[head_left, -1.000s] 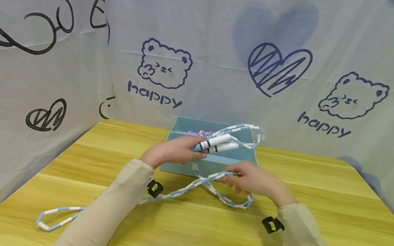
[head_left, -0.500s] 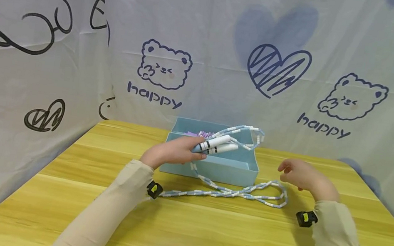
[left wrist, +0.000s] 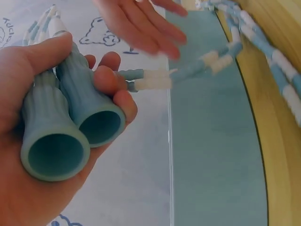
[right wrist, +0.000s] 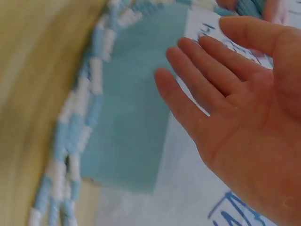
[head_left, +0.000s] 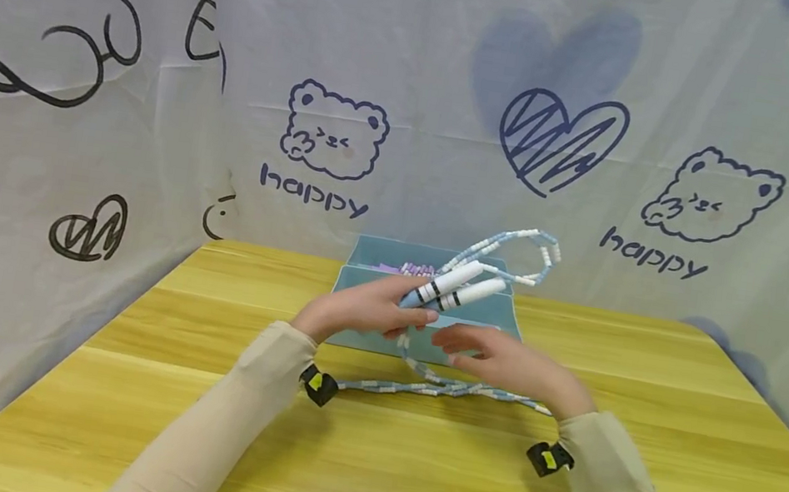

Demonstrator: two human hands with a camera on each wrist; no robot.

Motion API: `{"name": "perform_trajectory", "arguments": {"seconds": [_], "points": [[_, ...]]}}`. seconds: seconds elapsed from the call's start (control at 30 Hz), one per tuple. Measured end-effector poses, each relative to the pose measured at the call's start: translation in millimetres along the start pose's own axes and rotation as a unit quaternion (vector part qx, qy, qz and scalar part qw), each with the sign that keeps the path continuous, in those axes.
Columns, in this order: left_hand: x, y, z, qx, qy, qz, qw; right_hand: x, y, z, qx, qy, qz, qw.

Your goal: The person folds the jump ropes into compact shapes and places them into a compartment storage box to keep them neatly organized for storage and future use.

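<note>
Rope handles are gripped by the left hand; cord below, seemingly being gathered, should next be pinched by the straight-fingered right hand

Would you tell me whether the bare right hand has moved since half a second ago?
Yes, leftward in the head view: the bare right hand was right of the light-blue rectangular box and now overlaps its front.

Rope handles in left grip
</note>
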State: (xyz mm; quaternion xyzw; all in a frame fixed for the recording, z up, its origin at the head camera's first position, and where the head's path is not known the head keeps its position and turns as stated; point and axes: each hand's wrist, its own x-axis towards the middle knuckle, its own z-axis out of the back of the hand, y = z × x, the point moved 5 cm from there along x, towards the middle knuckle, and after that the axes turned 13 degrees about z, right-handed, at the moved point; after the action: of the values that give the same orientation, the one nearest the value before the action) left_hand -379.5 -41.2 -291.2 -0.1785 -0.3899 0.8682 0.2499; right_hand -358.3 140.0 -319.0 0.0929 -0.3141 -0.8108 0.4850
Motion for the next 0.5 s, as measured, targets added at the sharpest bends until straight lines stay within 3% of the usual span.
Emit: {"name": "perform_trajectory", "arguments": {"seconds": [0.17, 0.33, 0.5], "points": [[0.8, -4.8, -7.0, -0.018, 0.015, -0.02, 0.9995, 7.3, -2, -19, 0.043, 0.012, 0.021, 0.9988], [2.9, -6.5, -11.5, -0.015, 0.019, -0.04, 0.9989, 15.3, -1, -32, 0.042, 0.026, 0.061, 0.9969], [5.4, -2.9, -13.0, 0.028, -0.005, -0.03, 0.9991, 17.4, 1, -39, 0.049, 0.039, 0.044, 0.9971]]}}
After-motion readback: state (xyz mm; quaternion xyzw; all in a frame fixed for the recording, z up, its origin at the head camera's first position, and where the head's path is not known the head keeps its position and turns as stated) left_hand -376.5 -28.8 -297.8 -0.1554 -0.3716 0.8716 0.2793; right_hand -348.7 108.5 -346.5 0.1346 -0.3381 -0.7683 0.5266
